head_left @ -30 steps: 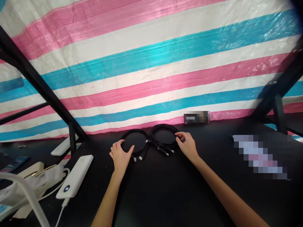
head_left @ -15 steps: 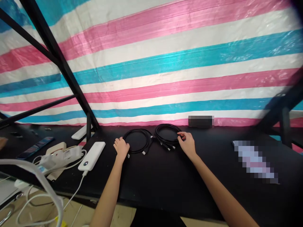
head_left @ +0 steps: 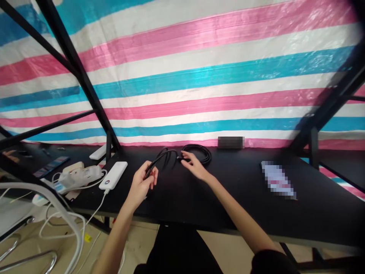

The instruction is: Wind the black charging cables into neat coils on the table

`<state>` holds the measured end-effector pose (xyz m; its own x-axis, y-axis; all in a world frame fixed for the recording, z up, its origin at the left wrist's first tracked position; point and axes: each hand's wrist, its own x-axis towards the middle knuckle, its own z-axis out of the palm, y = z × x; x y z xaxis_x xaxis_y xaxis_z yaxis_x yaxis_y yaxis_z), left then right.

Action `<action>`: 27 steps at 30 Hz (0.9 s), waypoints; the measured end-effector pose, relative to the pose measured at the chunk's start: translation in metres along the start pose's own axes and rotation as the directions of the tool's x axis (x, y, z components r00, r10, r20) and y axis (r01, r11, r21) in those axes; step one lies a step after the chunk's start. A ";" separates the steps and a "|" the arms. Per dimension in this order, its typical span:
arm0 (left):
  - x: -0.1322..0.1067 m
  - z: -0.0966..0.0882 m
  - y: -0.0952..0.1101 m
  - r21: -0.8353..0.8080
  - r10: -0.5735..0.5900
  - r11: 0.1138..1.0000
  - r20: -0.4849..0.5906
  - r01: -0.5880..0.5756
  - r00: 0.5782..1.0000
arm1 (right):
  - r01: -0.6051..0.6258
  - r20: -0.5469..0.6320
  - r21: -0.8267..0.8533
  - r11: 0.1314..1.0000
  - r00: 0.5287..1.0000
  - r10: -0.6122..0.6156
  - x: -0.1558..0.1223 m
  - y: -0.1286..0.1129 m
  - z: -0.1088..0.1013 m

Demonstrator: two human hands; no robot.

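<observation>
The view behind the black desk (head_left: 185,205) is filled by a sheet (head_left: 199,80) striped pink, white and blue, glossily lit; it is flanked by slanted black bars (head_left: 85,86). Beige floor (head_left: 139,243) is seen below.

black cable (head_left: 155,161): looped, gripped in left hand (head_left: 144,179) | black coil (head_left: 209,156): flat on table (head_left: 182,201)

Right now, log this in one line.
left hand: holds looped black cable; right hand: at coiled cable, contact unclear; white power bank: on desk
</observation>
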<state>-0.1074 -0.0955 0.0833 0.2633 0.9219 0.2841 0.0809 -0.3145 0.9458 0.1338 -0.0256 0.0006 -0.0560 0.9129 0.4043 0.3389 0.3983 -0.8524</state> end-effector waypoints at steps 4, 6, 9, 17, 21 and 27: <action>-0.009 0.009 0.032 -0.307 0.044 0.951 0.063 -0.022 0.997 | -0.075 0.263 0.241 0.968 0.965 0.009 -0.032 -0.039 0.033; -0.008 0.009 0.041 -0.431 0.052 0.902 0.044 -0.028 0.998 | -0.149 0.284 0.394 0.907 0.958 0.035 -0.043 -0.054 0.033; 0.003 0.008 0.044 -0.589 0.020 0.808 0.005 -0.014 1.000 | -0.259 0.258 0.502 0.825 0.955 0.143 -0.047 -0.068 0.022; 0.037 0.026 -0.038 -0.590 -0.256 0.745 0.177 0.311 0.950 | -0.357 0.021 0.438 0.825 0.922 0.388 -0.036 -0.047 -0.008; 0.066 0.037 -0.086 -0.345 -0.377 0.796 0.358 0.496 0.854 | -0.533 0.137 0.285 0.797 0.846 0.516 -0.027 -0.031 -0.020; 0.114 0.052 -0.124 0.070 -0.251 0.965 -0.049 0.254 0.967 | -0.393 0.006 0.035 0.919 0.919 0.393 0.009 -0.019 -0.024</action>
<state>-0.0375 0.0369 -0.0099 0.1867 0.9814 0.0446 0.2122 -0.0846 0.9736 0.1493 -0.0268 0.0280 0.0766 0.9965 0.0346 0.3009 0.0100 -0.9536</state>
